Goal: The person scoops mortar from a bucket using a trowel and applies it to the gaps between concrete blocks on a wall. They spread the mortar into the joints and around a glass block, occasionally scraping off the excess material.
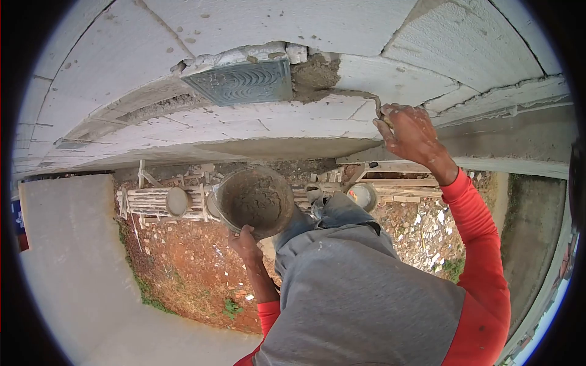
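Wooden scaffold [139,201] over red soil [183,265]

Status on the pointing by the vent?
Done: vent set in the wall, wet mortar packed beside it. In hand: right hand works the joint right of it; left hand holds a pan with mortar. Left: joints further right look open.

Block wall [293,24] shuts off 10 to 2 o'clock; rt hand [412,134] hard against it at 1. Mortar pan [256,198] fills centre, knee [332,210] just beside at 3. Narrow gap btwn pan & wall. Open air at 8, past scaffold [152,201].
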Motion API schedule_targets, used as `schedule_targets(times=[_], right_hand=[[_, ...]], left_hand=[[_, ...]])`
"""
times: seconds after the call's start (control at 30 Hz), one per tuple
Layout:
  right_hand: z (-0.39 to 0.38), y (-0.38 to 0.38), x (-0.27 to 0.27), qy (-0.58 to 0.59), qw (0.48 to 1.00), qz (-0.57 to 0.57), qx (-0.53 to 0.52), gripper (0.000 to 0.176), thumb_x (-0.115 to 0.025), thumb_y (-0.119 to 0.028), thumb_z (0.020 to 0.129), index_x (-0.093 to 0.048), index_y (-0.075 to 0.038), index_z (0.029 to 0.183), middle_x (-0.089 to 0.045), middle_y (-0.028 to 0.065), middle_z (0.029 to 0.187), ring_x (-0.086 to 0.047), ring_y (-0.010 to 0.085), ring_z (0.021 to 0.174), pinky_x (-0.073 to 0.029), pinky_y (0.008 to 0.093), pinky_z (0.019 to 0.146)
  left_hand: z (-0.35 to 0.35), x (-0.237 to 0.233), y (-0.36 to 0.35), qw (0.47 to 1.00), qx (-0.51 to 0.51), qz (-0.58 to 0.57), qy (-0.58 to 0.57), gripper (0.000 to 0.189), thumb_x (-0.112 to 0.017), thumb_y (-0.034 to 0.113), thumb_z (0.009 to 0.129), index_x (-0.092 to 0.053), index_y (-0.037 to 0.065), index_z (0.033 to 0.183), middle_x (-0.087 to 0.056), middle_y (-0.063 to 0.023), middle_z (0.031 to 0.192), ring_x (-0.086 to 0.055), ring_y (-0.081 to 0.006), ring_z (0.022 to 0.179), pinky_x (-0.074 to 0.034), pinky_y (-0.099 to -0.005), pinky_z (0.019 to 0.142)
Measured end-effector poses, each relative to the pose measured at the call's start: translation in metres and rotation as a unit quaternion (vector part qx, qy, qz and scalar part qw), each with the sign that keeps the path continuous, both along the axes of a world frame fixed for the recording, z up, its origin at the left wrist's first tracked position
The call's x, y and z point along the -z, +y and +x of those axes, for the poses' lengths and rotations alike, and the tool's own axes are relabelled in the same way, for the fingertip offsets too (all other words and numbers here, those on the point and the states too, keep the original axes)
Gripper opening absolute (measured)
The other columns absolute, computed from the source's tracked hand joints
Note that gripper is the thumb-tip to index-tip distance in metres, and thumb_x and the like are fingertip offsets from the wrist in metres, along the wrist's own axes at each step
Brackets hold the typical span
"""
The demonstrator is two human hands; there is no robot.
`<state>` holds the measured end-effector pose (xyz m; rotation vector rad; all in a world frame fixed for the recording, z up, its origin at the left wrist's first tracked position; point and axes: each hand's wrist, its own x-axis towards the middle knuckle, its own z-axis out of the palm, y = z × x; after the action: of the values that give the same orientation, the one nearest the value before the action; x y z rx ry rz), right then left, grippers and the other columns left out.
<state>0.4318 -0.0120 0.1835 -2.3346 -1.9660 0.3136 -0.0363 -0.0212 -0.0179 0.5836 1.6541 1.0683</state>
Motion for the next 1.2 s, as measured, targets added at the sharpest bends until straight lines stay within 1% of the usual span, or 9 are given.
schedule_targets(times=[0.07, 0.17, 0.47, 0.67, 0.83, 0.93, 1.0, 1.13, 1.2], right_hand=[[-0.009, 0.011, -0.010, -0.008, 1.000, 0.007, -0.009, 0.028, -0.071, -0.022, 0.102, -0.074, 0.004, 0.111, -0.075, 0.0278, 0.102, -0.072, 0.0467, 0.097, -0.054, 0.0542, 0.090], [-0.022, 0.017, -0.026, -0.020, 0.997, 0.075, -0.014, 0.031, -0.070, -0.023, 0.101, -0.072, 0.005, 0.088, -0.070, 0.0263, 0.086, -0.069, 0.0467, 0.087, -0.053, 0.0547, 0.084], [-0.029, 0.023, -0.074, 0.045, 0.997, 0.044, 0.052, 0.026, -0.073, -0.015, 0.096, -0.068, 0.007, 0.083, -0.064, 0.0274, 0.076, -0.063, 0.0486, 0.077, -0.049, 0.0560, 0.077], [-0.009, 0.022, -0.070, 0.032, 0.979, 0.199, -0.030, 0.021, -0.071, -0.012, 0.096, -0.071, 0.008, 0.092, -0.063, 0.0266, 0.076, -0.057, 0.0473, 0.070, -0.047, 0.0545, 0.071], [-0.010, 0.016, -0.103, 0.100, 0.985, 0.134, 0.050, 0.026, -0.074, -0.018, 0.099, -0.073, 0.008, 0.095, -0.063, 0.0217, 0.082, -0.058, 0.0306, 0.065, -0.048, 0.0461, 0.066], [-0.002, -0.001, -0.094, 0.179, 0.958, 0.180, 0.130, 0.030, -0.077, -0.022, 0.099, -0.074, 0.008, 0.096, -0.062, 0.0182, 0.080, -0.061, 0.0218, 0.067, -0.049, 0.0420, 0.067], [-0.004, -0.016, -0.079, 0.208, 0.943, 0.200, 0.163, 0.030, -0.079, -0.023, 0.099, -0.075, 0.007, 0.098, -0.062, 0.0178, 0.078, -0.061, 0.0213, 0.068, -0.051, 0.0409, 0.069], [-0.021, -0.028, -0.050, 0.099, 0.985, 0.107, 0.094, 0.028, -0.077, -0.023, 0.099, -0.076, 0.005, 0.100, -0.070, 0.0243, 0.081, -0.066, 0.0373, 0.072, -0.056, 0.0463, 0.077], [-0.026, -0.017, 0.002, 0.061, 0.994, 0.081, 0.041, 0.030, -0.075, -0.026, 0.097, -0.077, 0.004, 0.095, -0.073, 0.0280, 0.088, -0.069, 0.0471, 0.083, -0.056, 0.0540, 0.082]], left_hand=[[0.001, 0.002, 0.004, 1.000, -0.005, -0.009, -0.011, 0.049, -0.062, -0.008, 0.080, -0.066, -0.005, 0.129, -0.072, -0.0124, 0.105, -0.072, -0.0231, 0.081, -0.064, -0.0353, 0.065], [0.003, 0.005, 0.010, 1.000, 0.004, -0.002, -0.005, 0.049, -0.061, -0.007, 0.080, -0.066, -0.005, 0.129, -0.072, -0.0129, 0.105, -0.072, -0.0234, 0.082, -0.065, -0.0362, 0.067], [-0.007, 0.014, 0.017, 0.999, 0.037, -0.031, 0.003, 0.048, -0.064, -0.005, 0.082, -0.068, 0.000, 0.129, -0.071, -0.0087, 0.108, -0.072, -0.0227, 0.091, -0.064, -0.0367, 0.075], [-0.010, 0.020, 0.015, 0.999, 0.041, -0.020, 0.025, 0.046, -0.064, -0.005, 0.081, -0.067, -0.002, 0.127, -0.071, -0.0086, 0.108, -0.070, -0.0225, 0.093, -0.062, -0.0364, 0.077], [-0.005, 0.012, 0.010, 0.999, 0.033, 0.018, 0.005, 0.045, -0.061, -0.008, 0.081, -0.068, -0.004, 0.125, -0.072, -0.0088, 0.106, -0.070, -0.0204, 0.088, -0.062, -0.0345, 0.074], [0.006, -0.003, 0.011, 1.000, 0.022, 0.000, 0.006, 0.044, -0.060, -0.009, 0.081, -0.068, -0.005, 0.124, -0.073, -0.0094, 0.104, -0.071, -0.0194, 0.083, -0.064, -0.0334, 0.070], [0.005, -0.007, 0.006, 1.000, 0.019, -0.011, 0.012, 0.044, -0.060, -0.008, 0.081, -0.067, -0.005, 0.125, -0.072, -0.0100, 0.103, -0.071, -0.0195, 0.081, -0.066, -0.0337, 0.067], [0.009, -0.003, 0.006, 1.000, 0.016, -0.011, 0.008, 0.044, -0.060, -0.007, 0.082, -0.067, -0.004, 0.125, -0.072, -0.0098, 0.102, -0.072, -0.0195, 0.080, -0.067, -0.0338, 0.064], [0.006, -0.003, 0.005, 1.000, 0.024, -0.018, 0.002, 0.045, -0.061, -0.008, 0.082, -0.068, -0.004, 0.126, -0.072, -0.0097, 0.106, -0.072, -0.0209, 0.085, -0.065, -0.0349, 0.069]])
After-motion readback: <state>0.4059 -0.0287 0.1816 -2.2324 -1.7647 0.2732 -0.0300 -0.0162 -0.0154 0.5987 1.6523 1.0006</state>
